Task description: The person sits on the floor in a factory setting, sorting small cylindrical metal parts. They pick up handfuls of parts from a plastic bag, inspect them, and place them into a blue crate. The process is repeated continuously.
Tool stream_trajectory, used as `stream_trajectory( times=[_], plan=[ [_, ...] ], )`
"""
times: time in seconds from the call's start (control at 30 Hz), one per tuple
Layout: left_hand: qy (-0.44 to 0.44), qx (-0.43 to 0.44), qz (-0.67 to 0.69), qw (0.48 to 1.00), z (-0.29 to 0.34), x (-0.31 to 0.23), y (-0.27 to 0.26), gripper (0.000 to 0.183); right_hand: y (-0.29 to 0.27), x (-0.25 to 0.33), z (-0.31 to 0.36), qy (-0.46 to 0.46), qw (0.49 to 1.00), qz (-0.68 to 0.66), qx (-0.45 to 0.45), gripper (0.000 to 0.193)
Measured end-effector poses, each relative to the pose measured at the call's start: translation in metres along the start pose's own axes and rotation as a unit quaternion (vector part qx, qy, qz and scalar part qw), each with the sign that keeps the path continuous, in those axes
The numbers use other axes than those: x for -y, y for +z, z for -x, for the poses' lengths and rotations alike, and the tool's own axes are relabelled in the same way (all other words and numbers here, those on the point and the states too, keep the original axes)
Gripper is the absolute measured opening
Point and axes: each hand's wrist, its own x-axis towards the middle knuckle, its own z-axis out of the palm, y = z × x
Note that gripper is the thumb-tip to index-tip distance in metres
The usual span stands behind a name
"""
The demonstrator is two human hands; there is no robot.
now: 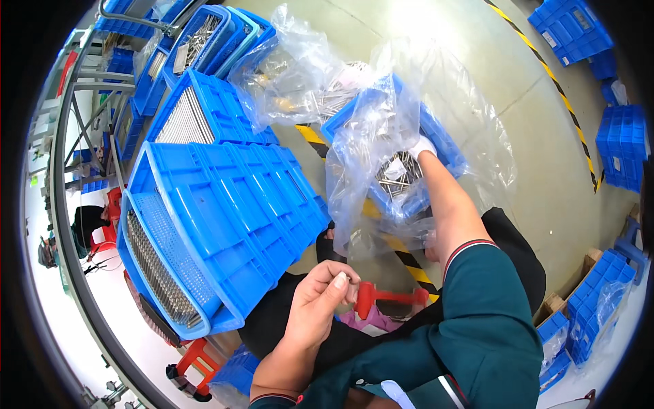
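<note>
My right hand (422, 146), in a white glove, reaches into a blue crate (446, 140) lined with a clear plastic bag (373, 140). Loose thin metal rods (398, 174) lie in the bag beside it. Its fingers are mostly hidden by the bag and the hand itself. Bare and raised over my lap, my left hand (321, 298) has its fingers curled and the thumb pressed against them. Whatever it holds, if anything, is hidden. A red plastic stool (392, 296) shows just beyond the left hand.
Tall blue crates (238, 204) stand at my left, one holding rows of threaded-looking rods (160, 273). More crumpled clear plastic (293, 71) with metal pieces lies at the far side. Yellow-black tape (415, 269) marks the floor. Blue crates (621, 146) stack at right.
</note>
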Motion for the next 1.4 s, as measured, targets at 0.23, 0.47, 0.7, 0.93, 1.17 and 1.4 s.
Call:
stream_trajectory(
  times=[0.23,0.47,0.7,0.93,1.17,1.4],
  plan=[
    [0.005,0.038,-0.002,0.999,0.002,0.0,-0.002,0.021,0.027,-0.066,-0.054,0.133,0.962,-0.235,0.045,0.037],
    [0.021,0.027,-0.003,0.999,0.013,0.003,-0.004,0.02,-0.02,-0.025,0.006,0.285,0.854,-0.385,0.201,0.017],
    [0.017,0.045,-0.016,0.999,0.02,-0.003,-0.003,0.022,-0.022,-0.046,-0.001,0.123,0.971,0.105,0.174,0.03],
    [0.02,0.05,-0.004,0.999,0.027,-0.003,-0.006,0.023,-0.042,-0.002,0.026,0.122,0.939,0.269,0.174,0.038],
    [0.018,0.056,-0.018,0.998,0.026,-0.004,-0.009,0.023,-0.021,-0.011,0.031,0.031,0.963,0.248,0.095,0.036],
    [0.021,0.057,-0.004,0.998,0.026,0.0,-0.012,0.022,-0.019,0.011,0.041,0.084,0.944,0.282,0.147,0.035]
  ],
)
